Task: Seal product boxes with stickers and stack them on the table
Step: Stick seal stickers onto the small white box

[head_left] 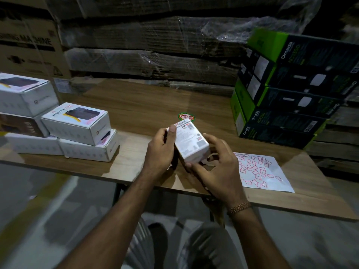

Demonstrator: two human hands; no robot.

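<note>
Main risk: the small white printed cardboard product box [191, 143] is held in mid-air, tilted, above the near edge of the brown wood-grain table [136, 105]. If either grip loosens while it's being turned, it probably drops to the floor, not the tabletop.

Second risk: the white backing sheet with small red-outlined stickers [262, 172] lies right of centre, close to the near table edge, just beside the right wrist. A sleeveless forearm sweep could drag it off.

Can't tell if a sticker is on this box already; flap end is hidden by the fingers.

Hands:
- left hand [162, 150]: curled around the box's left side, thumb pressed on the upper face. Grasping.
- right hand [215, 167]: half-closed, fingers cupping the lower right end from beneath. Also grasping.

White boxes [77, 123] are stacked centre-left, green-and-black boxes [281, 105] stacked at right. Both piles sit skewed and could topple if bumped.
</note>
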